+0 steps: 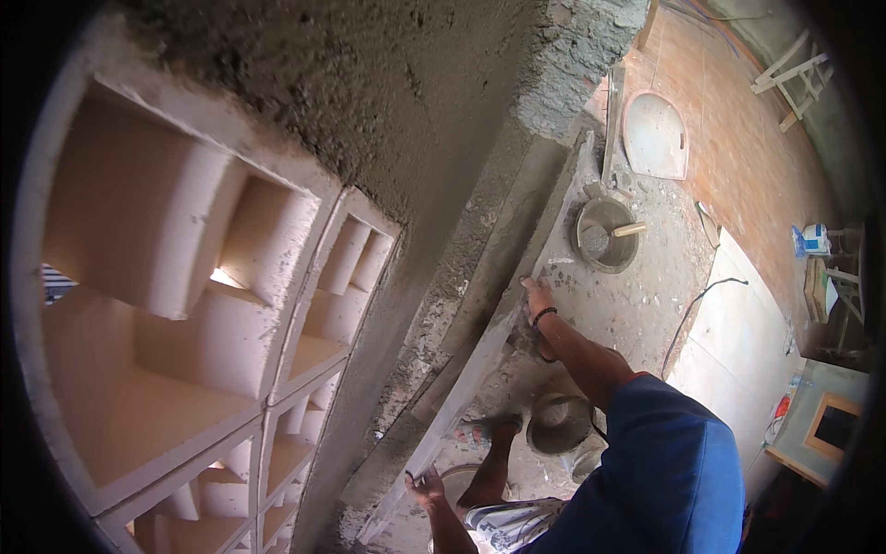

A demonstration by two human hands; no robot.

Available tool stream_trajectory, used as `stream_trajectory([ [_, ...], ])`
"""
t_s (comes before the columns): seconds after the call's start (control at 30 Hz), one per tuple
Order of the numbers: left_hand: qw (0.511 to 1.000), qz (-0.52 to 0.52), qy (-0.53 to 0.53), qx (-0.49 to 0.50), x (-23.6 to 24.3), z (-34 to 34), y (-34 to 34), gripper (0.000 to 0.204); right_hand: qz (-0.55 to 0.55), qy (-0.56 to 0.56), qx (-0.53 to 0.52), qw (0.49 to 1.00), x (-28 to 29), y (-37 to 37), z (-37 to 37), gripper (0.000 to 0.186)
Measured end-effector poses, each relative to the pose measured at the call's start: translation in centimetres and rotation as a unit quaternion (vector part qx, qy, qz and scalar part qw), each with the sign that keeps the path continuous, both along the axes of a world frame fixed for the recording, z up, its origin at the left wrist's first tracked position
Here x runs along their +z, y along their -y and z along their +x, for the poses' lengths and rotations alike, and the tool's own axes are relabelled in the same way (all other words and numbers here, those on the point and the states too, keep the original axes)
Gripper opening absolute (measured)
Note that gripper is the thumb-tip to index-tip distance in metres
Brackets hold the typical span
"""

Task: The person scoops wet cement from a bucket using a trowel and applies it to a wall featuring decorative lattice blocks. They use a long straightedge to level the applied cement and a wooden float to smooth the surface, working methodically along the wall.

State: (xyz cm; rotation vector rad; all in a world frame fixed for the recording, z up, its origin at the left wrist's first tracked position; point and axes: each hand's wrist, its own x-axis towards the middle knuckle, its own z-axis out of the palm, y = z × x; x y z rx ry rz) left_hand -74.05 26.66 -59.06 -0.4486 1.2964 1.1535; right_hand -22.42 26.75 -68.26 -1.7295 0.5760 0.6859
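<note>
A long, pale, mortar-smeared straightedge [472,380] runs slantwise along the lower part of the plastered wall [434,231]. My right hand [537,300], with a dark band at the wrist, is closed on its edge towards the upper end. Nearer the lower end, my left hand [425,487] has its fingers curled over the same edge. Wet grey mortar covers the wall beside pale hollow ventilation blocks [305,305].
On the dirty floor stand a bucket [604,242] holding a wooden-handled tool and another bucket [558,427] near my foot. Farther off are a pale rounded panel [656,137], large white sheets [734,328], a dark cable [694,314] and a wooden trestle [796,78].
</note>
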Motion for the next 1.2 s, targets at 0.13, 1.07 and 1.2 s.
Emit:
stream_trajectory([
  [0.13,0.994,0.099,-0.009,-0.055,6.7,-0.1,-2.4,0.037,0.157,-0.084,0.021,0.984,6.0,-5.0,1.3,0.059],
  [1.07,0.977,0.184,-0.034,-0.099,3.1,4.4,-16.1,0.036,0.271,-0.124,0.089,0.95,2.7,-20.8,7.1,0.075],
  [1.2,0.969,0.217,-0.028,-0.116,6.5,5.5,-16.2,0.036,0.263,-0.094,0.111,0.954,7.7,-20.7,8.1,0.074],
])
